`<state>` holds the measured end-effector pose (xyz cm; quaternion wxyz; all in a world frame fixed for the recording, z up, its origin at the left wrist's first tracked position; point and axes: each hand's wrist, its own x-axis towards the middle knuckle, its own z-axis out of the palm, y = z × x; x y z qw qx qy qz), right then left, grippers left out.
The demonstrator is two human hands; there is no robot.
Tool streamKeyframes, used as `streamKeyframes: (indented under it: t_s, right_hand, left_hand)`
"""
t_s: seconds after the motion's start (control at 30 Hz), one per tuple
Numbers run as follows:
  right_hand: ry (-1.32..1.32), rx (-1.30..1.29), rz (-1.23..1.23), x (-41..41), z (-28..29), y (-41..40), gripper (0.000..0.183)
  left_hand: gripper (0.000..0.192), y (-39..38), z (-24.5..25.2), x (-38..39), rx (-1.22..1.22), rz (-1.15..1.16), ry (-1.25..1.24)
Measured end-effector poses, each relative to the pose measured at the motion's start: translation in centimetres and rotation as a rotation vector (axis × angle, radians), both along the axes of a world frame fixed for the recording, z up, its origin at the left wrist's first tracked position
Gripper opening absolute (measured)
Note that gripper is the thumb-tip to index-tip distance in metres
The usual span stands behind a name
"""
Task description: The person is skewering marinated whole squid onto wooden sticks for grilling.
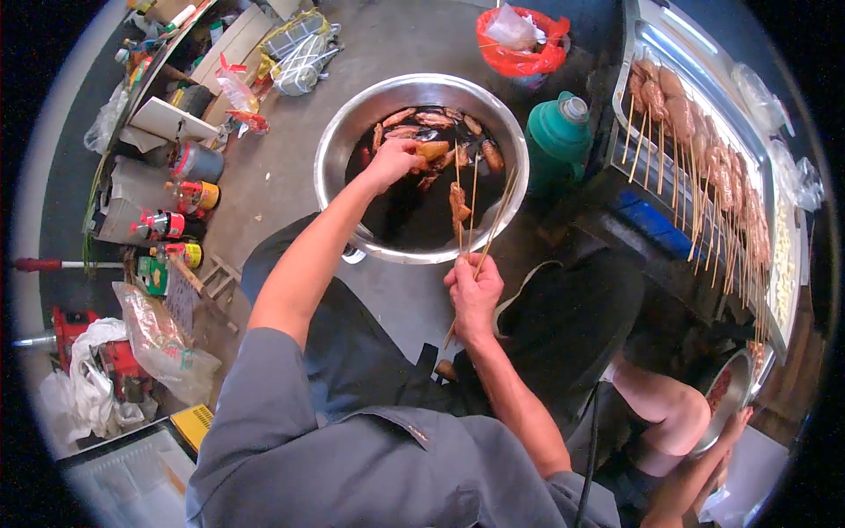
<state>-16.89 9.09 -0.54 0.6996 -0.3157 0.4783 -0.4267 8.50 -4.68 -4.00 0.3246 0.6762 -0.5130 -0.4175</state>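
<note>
A wide steel basin (422,254) holds dark liquid with several brown meat pieces (434,119), which look like chicken wings, near its far side. Over that side, my left hand (395,162) has its fingers on a yellowish-brown piece of meat (432,150). At the basin's near rim, my right hand (475,284) grips several thin wooden skewers (500,211). One of these skewers carries a browned meat piece (457,201); the skewer tips point away from me over the basin.
A metal tray (620,99) on the right bears skewered meat (680,109). A green flask (560,135) and a red-bagged bin (528,63) stand beyond the basin. Bottles (197,196) and bags line the left. At lower right, another person's arm (693,478) reaches towards a metal bowl (743,376).
</note>
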Motion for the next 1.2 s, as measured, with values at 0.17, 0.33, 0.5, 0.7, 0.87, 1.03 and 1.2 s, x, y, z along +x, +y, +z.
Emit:
streamKeyframes:
  t_s: [0.17, 0.33, 0.5, 0.7, 0.87, 1.03, 1.2]
  right_hand:
    - [0.027, -0.014, 0.028, -0.4, 0.2, 0.0, 0.01]
    - [0.04, -0.045, 0.045, -0.5, 0.3, 0.0, 0.011]
    - [0.048, -0.093, 0.068, -0.5, -0.1, 0.3, 0.011]
    - [0.056, -0.038, 0.057, -0.7, 0.6, 0.1, 0.012]
    - [0.013, -0.015, 0.01, -0.9, 0.1, -0.2, 0.011]
    - [0.015, -0.001, 0.012, -0.7, 0.0, -0.2, 0.011]
    - [0.045, 0.01, -0.004, -0.6, -0.2, -0.3, 0.012]
  left_hand:
    - [0.035, 2.2, 4.5, -2.3, 0.158, 0.163, 0.511]
    - [0.038, 4.2, 6.2, -3.7, 0.055, 0.231, 0.882]
    - [0.027, 4.1, 5.0, -3.9, 0.004, 0.257, 1.11]
    - [0.021, 4.1, 2.7, -2.9, 0.049, 0.45, 0.927]
    - [0.019, 3.7, 1.9, -3.3, 0.053, 0.514, 0.77]
    - [0.022, 3.1, 0.7, -3.6, 0.053, 0.479, 0.357]
    - [0.028, 1.8, -0.1, -5.0, -0.414, 0.193, -0.709]
